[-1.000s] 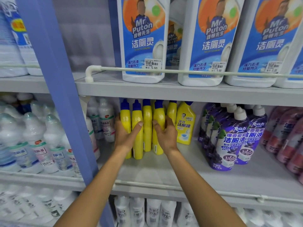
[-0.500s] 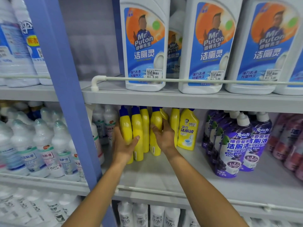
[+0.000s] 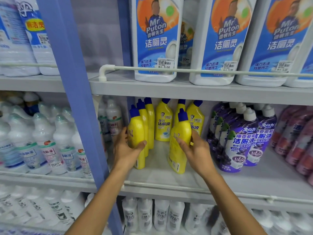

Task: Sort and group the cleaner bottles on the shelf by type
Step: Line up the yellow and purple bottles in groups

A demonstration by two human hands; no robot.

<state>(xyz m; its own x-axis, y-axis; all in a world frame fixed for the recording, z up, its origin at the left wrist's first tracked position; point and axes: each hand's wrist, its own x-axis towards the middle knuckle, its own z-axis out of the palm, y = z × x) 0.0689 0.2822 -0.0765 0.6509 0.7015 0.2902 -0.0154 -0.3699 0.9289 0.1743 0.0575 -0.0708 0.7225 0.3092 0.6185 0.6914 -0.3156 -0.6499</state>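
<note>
Several yellow cleaner bottles with blue caps stand on the middle shelf [image 3: 169,180]. My left hand [image 3: 126,150] grips the front bottle of the left row [image 3: 135,131], thumb across its front. My right hand [image 3: 194,150] grips another yellow bottle [image 3: 180,138], held tilted and apart from the rest, its base near the shelf front. Behind them, two yellow bottles [image 3: 163,122] face forward with labels showing. Purple cleaner bottles [image 3: 240,138] stand in a group to the right.
White bottles with blue labels [image 3: 157,39] line the upper shelf behind a white rail [image 3: 186,71]. A blue upright post [image 3: 72,92] divides the bays. Clear-white bottles [image 3: 42,143] fill the left bay, pink bottles [image 3: 298,138] the far right, and white ones [image 3: 160,216] stand below.
My right hand has pulled one yellow bottle out of the tight row, forward and to the right. My left hand has slid to the front left bottle. The view has moved closer.
</note>
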